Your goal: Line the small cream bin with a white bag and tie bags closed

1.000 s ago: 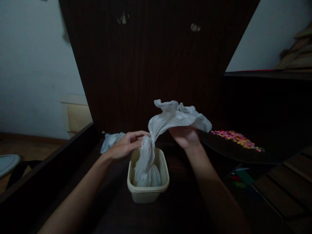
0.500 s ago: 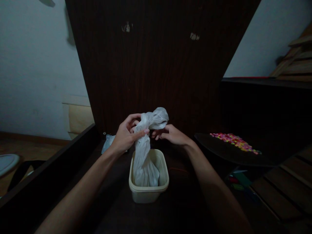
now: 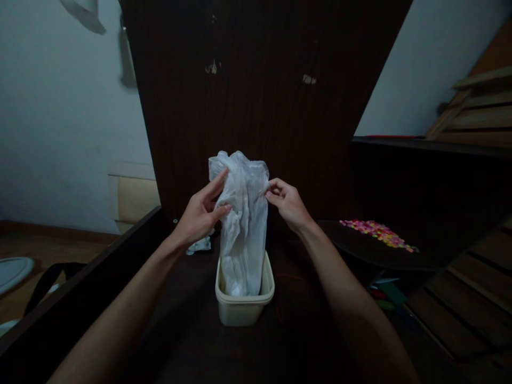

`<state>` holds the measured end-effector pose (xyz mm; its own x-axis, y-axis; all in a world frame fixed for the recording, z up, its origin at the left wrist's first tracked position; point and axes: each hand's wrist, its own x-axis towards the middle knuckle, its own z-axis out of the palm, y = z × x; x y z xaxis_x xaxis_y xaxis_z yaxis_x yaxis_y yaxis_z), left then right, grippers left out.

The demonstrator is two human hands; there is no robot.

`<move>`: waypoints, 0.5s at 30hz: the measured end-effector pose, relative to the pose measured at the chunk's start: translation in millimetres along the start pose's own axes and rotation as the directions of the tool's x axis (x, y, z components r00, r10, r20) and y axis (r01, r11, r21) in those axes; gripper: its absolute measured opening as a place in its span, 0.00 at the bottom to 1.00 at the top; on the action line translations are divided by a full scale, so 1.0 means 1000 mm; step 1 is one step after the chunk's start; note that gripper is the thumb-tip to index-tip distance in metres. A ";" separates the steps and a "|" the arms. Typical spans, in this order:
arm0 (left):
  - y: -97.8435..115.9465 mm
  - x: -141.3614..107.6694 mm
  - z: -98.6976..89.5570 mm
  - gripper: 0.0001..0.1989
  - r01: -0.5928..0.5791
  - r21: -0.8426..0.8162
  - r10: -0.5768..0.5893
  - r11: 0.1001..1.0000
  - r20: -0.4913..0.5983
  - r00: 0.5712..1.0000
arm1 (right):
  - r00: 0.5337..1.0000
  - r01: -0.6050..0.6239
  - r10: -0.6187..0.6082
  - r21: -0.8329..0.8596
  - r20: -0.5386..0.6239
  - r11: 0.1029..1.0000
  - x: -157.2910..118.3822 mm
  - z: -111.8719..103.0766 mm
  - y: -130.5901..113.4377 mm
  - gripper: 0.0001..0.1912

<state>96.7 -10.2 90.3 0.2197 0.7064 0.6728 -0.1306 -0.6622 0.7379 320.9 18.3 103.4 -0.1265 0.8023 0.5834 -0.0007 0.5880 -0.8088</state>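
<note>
We see both hands at a white plastic bag, which stands pulled up tall out of a cream container; its lower end sits inside the rim, its ruffled top rises well above. Our left hand grips the bag's left side, thumb across the front and fingers spread higher up; our right hand pinches the right edge near the top between thumb and fingers. We have the container upright on a dark desk, between our forearms; a crumpled scrap of pale plastic lies behind the left wrist, partly hidden; a dark wooden panel stands behind it all. To our right, small pink and yellow pieces lie spread on a dark shelf, well apart from the bag.
</note>
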 end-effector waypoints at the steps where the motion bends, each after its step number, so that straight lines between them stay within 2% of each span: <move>1: 0.000 -0.001 -0.004 0.42 0.004 0.000 -0.004 1.000 -0.016 1.000 | 1.000 0.004 -0.004 0.008 -0.021 1.000 0.000 -0.004 0.000 0.06; 5: 0.001 -0.008 -0.022 0.45 -0.010 -0.038 0.006 0.999 -0.094 0.996 | 0.995 -0.013 0.021 0.083 -0.097 0.996 -0.002 -0.015 0.003 0.06; 8: 0.000 -0.014 -0.032 0.47 -0.007 -0.141 -0.010 0.990 -0.120 0.993 | 0.995 -0.051 0.065 0.158 -0.080 0.986 -0.005 -0.021 0.007 0.07; 10: 0.000 -0.018 -0.036 0.46 0.049 -0.184 -0.068 0.982 -0.097 0.993 | 0.995 -0.065 0.079 0.198 -0.061 0.978 -0.006 -0.024 0.009 0.09; 13: 0.001 -0.023 -0.039 0.41 0.153 -0.159 -0.167 0.975 -0.075 0.983 | 0.995 -0.083 0.094 0.243 -0.035 0.967 -0.007 -0.029 0.011 0.11; 15: 0.002 -0.027 -0.043 0.35 0.182 -0.114 -0.193 0.977 -0.091 0.977 | 0.993 -0.109 0.114 0.257 -0.004 0.960 -0.011 -0.034 0.012 0.12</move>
<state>49.4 -19.7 75.9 0.1517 0.8406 0.5199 -0.1979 -0.4895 0.8492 356.5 20.1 89.3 -0.1214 0.8644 0.4879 -0.2414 0.4510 -0.8592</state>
